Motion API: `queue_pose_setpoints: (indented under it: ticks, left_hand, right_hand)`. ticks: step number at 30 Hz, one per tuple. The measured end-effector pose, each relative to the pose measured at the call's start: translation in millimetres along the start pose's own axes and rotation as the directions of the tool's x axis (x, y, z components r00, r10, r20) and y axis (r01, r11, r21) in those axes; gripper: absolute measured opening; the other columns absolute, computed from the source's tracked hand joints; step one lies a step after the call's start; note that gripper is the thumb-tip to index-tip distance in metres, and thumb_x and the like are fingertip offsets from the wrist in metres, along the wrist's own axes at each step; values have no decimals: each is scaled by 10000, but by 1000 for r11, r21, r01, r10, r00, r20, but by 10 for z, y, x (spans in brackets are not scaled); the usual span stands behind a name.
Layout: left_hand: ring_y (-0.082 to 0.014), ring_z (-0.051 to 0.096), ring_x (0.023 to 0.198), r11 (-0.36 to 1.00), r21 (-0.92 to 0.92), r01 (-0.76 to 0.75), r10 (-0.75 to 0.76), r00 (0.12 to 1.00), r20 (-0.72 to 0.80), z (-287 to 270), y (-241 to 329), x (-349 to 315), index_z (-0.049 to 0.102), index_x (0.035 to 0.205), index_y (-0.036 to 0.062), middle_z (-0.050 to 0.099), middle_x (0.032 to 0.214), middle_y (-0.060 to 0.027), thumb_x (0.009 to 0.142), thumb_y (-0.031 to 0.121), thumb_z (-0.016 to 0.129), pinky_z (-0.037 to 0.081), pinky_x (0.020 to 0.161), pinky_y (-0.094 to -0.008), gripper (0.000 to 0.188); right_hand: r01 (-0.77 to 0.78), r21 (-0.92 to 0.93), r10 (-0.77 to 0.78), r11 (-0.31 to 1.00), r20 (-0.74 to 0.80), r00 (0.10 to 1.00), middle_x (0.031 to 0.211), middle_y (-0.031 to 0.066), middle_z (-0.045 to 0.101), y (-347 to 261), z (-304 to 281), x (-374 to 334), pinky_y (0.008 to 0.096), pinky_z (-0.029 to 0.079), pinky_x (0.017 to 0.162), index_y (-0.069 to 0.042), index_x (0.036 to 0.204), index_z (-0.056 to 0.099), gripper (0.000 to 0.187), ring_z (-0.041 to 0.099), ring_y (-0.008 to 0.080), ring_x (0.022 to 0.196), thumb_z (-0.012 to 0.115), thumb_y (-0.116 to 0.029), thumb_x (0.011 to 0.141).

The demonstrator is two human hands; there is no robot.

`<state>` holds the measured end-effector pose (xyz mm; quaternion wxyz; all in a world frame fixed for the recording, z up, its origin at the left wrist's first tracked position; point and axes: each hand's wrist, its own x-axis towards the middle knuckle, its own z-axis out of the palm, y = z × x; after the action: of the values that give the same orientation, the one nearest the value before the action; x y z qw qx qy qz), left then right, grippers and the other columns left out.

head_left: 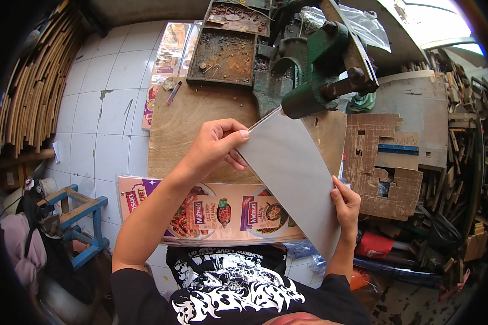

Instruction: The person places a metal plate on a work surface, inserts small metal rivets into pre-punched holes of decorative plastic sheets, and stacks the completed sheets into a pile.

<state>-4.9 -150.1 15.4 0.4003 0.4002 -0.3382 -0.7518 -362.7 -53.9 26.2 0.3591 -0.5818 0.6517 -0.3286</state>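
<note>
My left hand [223, 142] pinches the left edge of a long grey sheet [293, 168], near its far end. Its thumb lies on top and its fingers curl beneath. My right hand [345, 203] grips the right edge closer to my body, thumb on the upper face. The sheet slants away from me, and its far corner reaches the head of a green cast-metal press [309, 89]. Whether that corner touches the press cannot be made out. Under my left forearm and the sheet lies a stack of printed food panels [228, 214], partly covered.
A wooden worktop [200, 119] lies beneath the press. Rusty compartment trays [222, 57] hold small metal bits, with a pen [174, 92] nearby. More printed panels [171, 51] lie beyond. Worn brown board [382, 168] is at right, a blue-framed stool [84, 216] at left, stacked boards [35, 86] far left.
</note>
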Motion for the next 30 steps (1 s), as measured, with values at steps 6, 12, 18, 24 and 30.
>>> queue_pose_setpoints:
  ticks: [6, 12, 18, 24, 30]
  left_hand:
    - [-147, 661, 582, 1000, 1, -1, 1, 1000, 0, 2, 10, -2, 604, 992, -43, 665, 808, -120, 931, 195, 585, 559, 500, -230, 247]
    - [-146, 659, 579, 1000, -4, 6, -6, 1000, 0, 0, 12, 5, 604, 990, -46, 662, 806, -118, 929, 193, 586, 558, 498, -228, 247]
    - [-180, 679, 605, 1000, -20, 13, -13, 1000, 17, -46, -24, 26, 605, 991, -52, 661, 842, -129, 923, 180, 597, 578, 506, -253, 242]
    - [-148, 660, 585, 1000, -20, 22, -22, 1000, -6, -8, -1, 22, 605, 981, -43, 658, 814, -114, 913, 198, 608, 556, 484, -237, 250]
    - [-148, 662, 581, 1000, -19, 3, -4, 1000, -4, -13, 18, 14, 605, 982, -35, 664, 811, -111, 920, 195, 602, 556, 490, -232, 238]
  right_hand:
    - [-16, -9, 16, 1000, 9, 1000, 874, 39, 678, -18, -10, -2, 189, 435, 670, 14, 1186, 640, 304, 549, 57, 748, 650, -76, 896]
    - [-16, -15, 17, 1000, 56, 998, 968, 19, 663, -10, -33, 4, 171, 433, 716, 29, 1233, 605, 330, 558, 48, 801, 617, -82, 923]
    - [-4, -45, 7, 999, 60, 998, 969, 18, 661, 19, -44, 4, 172, 431, 712, 31, 1227, 608, 330, 558, 49, 800, 622, -83, 918]
    - [22, -93, -17, 995, 57, 998, 982, 28, 662, -27, -50, 4, 185, 438, 747, 33, 1218, 614, 326, 570, 66, 833, 627, -85, 914]
    - [-55, -29, 57, 998, 73, 996, 1022, 49, 670, -60, -38, 29, 201, 449, 805, 33, 1227, 606, 328, 588, 86, 894, 619, -88, 922]
